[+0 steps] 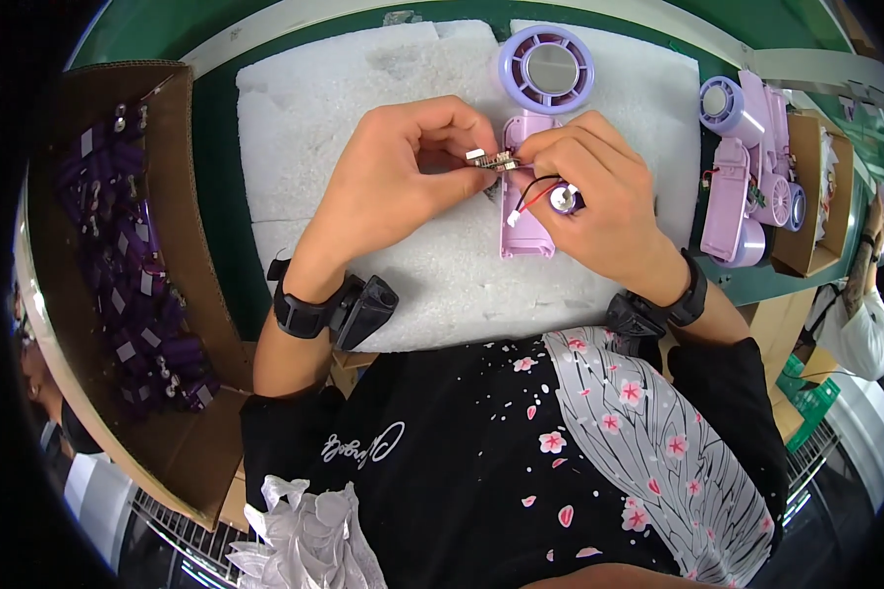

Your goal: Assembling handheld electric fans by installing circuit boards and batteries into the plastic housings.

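A handheld fan lies with its purple round head (550, 69) at the far side and its pink handle housing (528, 240) open toward me. Just above the handle, a small circuit board (491, 160) is pinched between the thumb and fingers of my left hand (403, 182). My right hand (604, 196) is closed around a purple cylindrical battery (566, 200), whose metal end shows below the fingers. Its thumb and index finger meet at the board's right end. Red and black wires with a white plug (514, 219) hang beside the battery.
White foam sheets (344, 88) cover the green bench. On the left stands a deep cardboard box (201, 245) holding many purple batteries. More pink and purple fan parts (742, 177) are piled at the right, beside a smaller cardboard box (820, 250). Other people are at the edges.
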### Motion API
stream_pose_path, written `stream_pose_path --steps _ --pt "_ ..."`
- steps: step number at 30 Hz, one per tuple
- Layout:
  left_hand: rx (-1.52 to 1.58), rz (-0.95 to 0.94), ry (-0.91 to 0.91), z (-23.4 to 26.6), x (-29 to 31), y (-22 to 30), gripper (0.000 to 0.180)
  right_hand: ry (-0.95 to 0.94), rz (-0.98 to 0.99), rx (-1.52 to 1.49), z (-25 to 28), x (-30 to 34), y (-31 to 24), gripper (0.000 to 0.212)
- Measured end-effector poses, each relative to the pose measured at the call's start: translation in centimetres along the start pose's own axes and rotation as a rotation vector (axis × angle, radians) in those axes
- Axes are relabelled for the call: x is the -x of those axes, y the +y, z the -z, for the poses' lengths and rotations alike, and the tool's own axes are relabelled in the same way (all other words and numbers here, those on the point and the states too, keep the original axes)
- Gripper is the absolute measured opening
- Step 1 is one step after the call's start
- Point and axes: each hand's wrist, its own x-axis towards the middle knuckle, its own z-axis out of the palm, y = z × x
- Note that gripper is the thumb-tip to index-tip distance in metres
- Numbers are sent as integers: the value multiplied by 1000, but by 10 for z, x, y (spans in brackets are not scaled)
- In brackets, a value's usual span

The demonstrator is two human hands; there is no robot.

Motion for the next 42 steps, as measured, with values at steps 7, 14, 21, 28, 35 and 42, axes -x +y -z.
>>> stream_pose_path --steps 7,14,21,28,35,42 --pt "-40 1 -49 2 1 0 15 28 -2 34 -1 2 0 26" --pt "-53 -9 -40 2 1 -2 17 3 -5 32 0 1 -3 25" --pt "-57 20 -20 1 -1 3 26 -33 -22 49 -2 -1 0 26" --pt "-426 -372 -20 3 -3 -1 30 -75 -56 52 1 -4 3 24" --pt "-506 -340 -56 -2 2 5 23 -144 13 12 4 -3 5 20" --pt "-485 -429 -36 -16 2 0 26 -267 6 -55 20 -8 3 19"
